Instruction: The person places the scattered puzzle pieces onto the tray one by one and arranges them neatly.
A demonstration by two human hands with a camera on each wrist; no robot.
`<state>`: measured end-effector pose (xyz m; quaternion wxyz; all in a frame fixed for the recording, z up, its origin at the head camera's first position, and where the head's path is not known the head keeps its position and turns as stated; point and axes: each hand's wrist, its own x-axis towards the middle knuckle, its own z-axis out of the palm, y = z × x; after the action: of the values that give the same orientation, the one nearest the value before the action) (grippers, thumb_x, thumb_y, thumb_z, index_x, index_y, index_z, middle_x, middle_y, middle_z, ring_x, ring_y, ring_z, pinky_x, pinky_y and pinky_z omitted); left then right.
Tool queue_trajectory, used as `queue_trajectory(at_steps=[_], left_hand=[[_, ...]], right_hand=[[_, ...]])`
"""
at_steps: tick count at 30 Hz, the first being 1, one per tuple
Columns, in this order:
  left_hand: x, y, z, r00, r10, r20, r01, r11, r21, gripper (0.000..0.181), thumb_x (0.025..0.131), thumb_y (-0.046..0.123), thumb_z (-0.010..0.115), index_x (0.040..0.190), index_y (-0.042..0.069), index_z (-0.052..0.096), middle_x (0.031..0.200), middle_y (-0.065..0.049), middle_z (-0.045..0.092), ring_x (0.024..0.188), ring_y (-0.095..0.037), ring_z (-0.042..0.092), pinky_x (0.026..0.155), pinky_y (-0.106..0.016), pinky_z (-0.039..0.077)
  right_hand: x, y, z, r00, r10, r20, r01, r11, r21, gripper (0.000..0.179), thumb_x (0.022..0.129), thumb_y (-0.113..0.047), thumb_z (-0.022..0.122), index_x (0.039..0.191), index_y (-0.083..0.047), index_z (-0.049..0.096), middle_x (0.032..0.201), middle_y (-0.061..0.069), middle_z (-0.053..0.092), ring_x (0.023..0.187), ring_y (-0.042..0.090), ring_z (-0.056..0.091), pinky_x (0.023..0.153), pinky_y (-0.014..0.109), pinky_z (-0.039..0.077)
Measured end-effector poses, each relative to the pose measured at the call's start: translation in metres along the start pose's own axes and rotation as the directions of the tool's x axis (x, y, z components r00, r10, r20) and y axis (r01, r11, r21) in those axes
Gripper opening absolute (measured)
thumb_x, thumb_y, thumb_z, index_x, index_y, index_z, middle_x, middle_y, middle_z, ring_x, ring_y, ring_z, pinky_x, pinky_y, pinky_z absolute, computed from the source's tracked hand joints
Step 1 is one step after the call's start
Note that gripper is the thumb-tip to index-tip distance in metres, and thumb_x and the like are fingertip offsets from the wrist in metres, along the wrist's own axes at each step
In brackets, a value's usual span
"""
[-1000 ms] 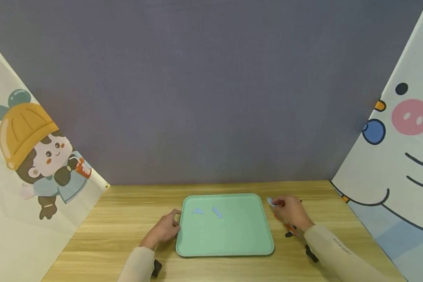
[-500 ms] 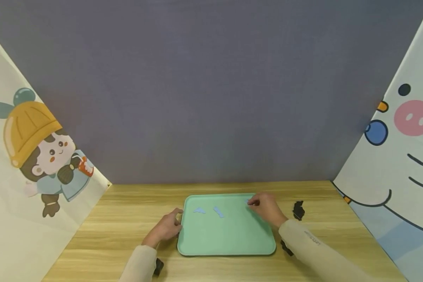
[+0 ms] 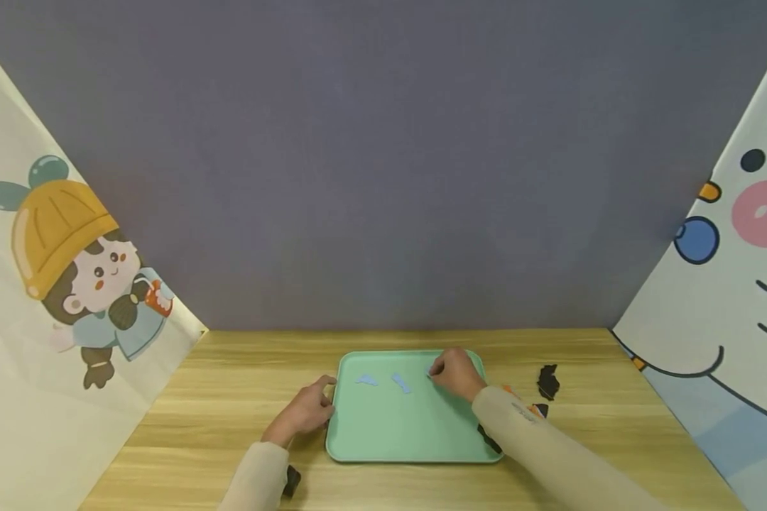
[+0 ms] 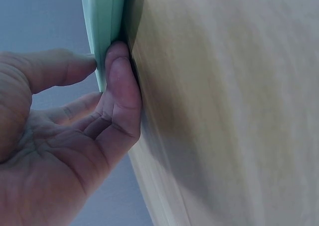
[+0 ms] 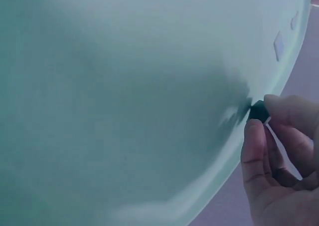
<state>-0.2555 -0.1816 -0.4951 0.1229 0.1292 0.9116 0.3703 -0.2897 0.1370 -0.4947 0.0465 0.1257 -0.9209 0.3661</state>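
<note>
A light green tray (image 3: 415, 436) lies on the wooden table. At its left rim is my left hand (image 3: 303, 411); in the left wrist view the thumb is at the outer edge of the tray (image 4: 103, 21) and the curled fingers reach under it. Over the tray's back right part, my right hand (image 3: 457, 375) pinches a small flat light blue piece (image 3: 430, 372) between thumb and fingertips. From the right wrist camera this piece (image 5: 258, 111) shows a dark face, close over the tray. Two more light blue irregular flat pieces, one at left (image 3: 367, 380) and one beside it (image 3: 400, 383), lie on the tray.
Right of the tray, a black jagged flat piece (image 3: 548, 382) lies on the table. Near it are an orange and black piece (image 3: 540, 409) and an orange bit (image 3: 508, 389), partly hidden by the right sleeve (image 3: 518, 419). A grey partition (image 3: 383, 177) stands behind the table.
My right hand has carried the light blue piece from the table at right leftward over the tray. The pieces at right have come into view. The left hand stays at the rim.
</note>
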Motion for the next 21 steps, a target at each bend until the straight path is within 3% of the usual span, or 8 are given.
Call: queue_trajectory(at_steps=[12,18,21], left_hand=[[0.0,0.005,-0.001,1.0,0.018,0.001,-0.018,1.0,0.011,0.05,0.086,-0.005,0.056,0.133,-0.007,0.038,0.081,-0.011,0.061,0.057,-0.017,0.058,0.051,-0.031,0.048],[0.0,0.003,0.0,1.0,0.007,0.002,-0.007,1.0,0.014,0.051,0.086,-0.005,0.056,0.133,-0.007,0.038,0.083,-0.012,0.061,0.058,-0.018,0.058,0.052,-0.032,0.049],[0.0,0.002,0.0,1.0,-0.002,0.002,0.002,1.0,0.018,0.051,0.086,-0.005,0.056,0.134,-0.006,0.038,0.083,-0.013,0.061,0.059,-0.018,0.058,0.052,-0.032,0.049]], right_hand=[[-0.001,-0.004,0.002,0.996,0.066,0.067,-0.064,0.997,-0.039,0.013,0.074,0.006,0.071,0.081,-0.004,0.076,0.083,0.006,0.069,0.083,0.027,0.064,0.067,0.035,0.054],[-0.003,-0.002,-0.006,0.998,0.031,0.051,-0.029,0.999,-0.046,0.009,0.077,0.001,0.072,0.083,-0.005,0.075,0.087,0.004,0.065,0.083,0.024,0.061,0.068,0.036,0.051],[-0.006,-0.001,-0.016,0.996,0.068,0.053,-0.066,0.997,-0.032,0.011,0.079,-0.001,0.073,0.09,-0.004,0.073,0.095,0.006,0.063,0.087,0.024,0.058,0.071,0.036,0.05]])
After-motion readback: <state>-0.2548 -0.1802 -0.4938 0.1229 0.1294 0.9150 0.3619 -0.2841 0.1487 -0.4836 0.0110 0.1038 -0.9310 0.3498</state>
